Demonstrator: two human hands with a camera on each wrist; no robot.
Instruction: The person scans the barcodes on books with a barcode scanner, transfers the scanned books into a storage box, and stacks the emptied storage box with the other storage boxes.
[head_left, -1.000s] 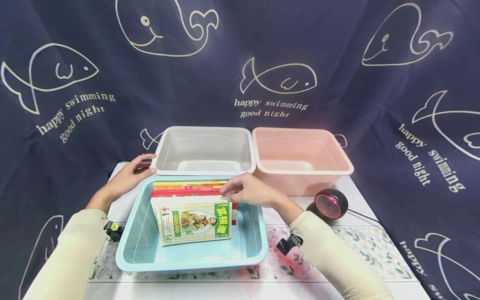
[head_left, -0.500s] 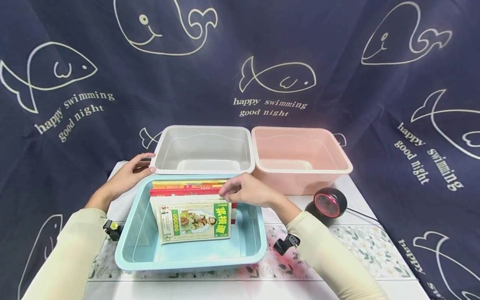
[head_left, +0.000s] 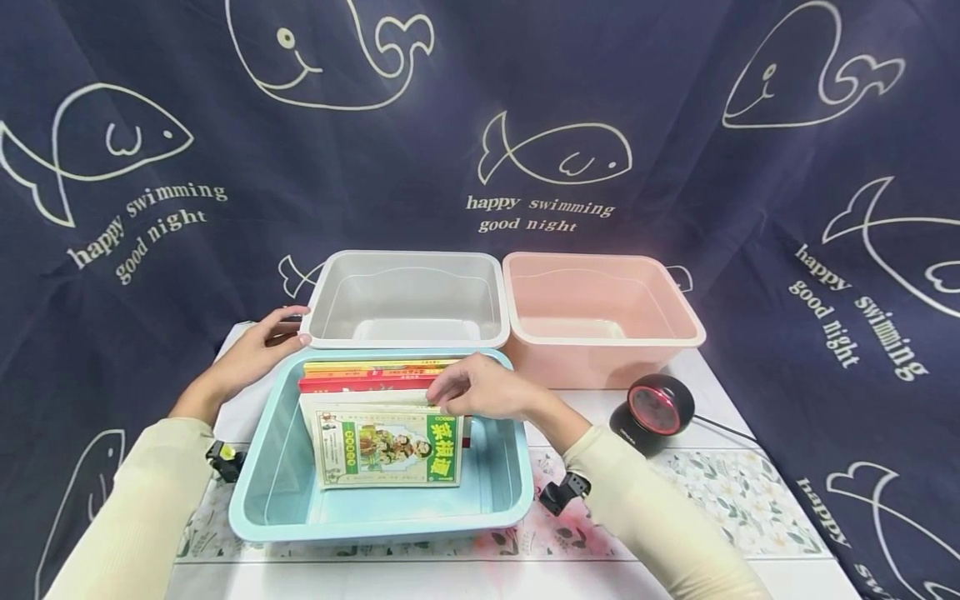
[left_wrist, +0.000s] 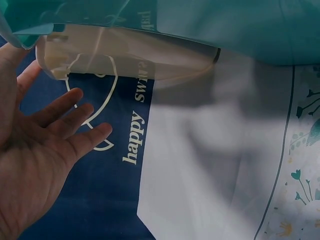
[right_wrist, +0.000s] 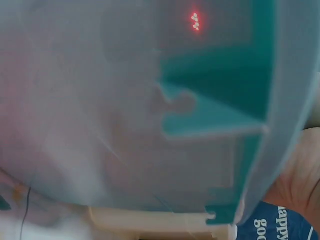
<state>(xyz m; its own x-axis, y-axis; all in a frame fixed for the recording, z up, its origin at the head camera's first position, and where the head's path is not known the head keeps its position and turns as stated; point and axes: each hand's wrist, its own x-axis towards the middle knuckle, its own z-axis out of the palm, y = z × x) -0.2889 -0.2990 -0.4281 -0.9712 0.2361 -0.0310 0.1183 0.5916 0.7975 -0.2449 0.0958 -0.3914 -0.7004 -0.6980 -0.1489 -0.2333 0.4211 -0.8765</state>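
Note:
A blue basin [head_left: 378, 529] sits in front of me with several thin books standing in a row inside it. The front one is a cream book [head_left: 337, 479] with a green title strip and a picture of people. My right hand [head_left: 491, 387] pinches its top edge near the right corner. Behind it stand a red book [head_left: 322, 386] and books with yellow and orange edges. My left hand [head_left: 251, 358] has its thumb and index finger at the left rim of the grey basin [head_left: 408, 344]; its other fingers are loosely spread in the left wrist view. The blue basin's wall hides my right fingers in the right wrist view.
A pink basin [head_left: 603, 362] stands beside the grey one at the back right. Right of the blue basin is a black scanner-like device [head_left: 656, 412] with a red glowing ring and a cable. A dark curtain [head_left: 712, 192] hangs behind the table.
My right hand has moved slightly down and left along the books' top edges, onto the cream book. My left hand stays where it was.

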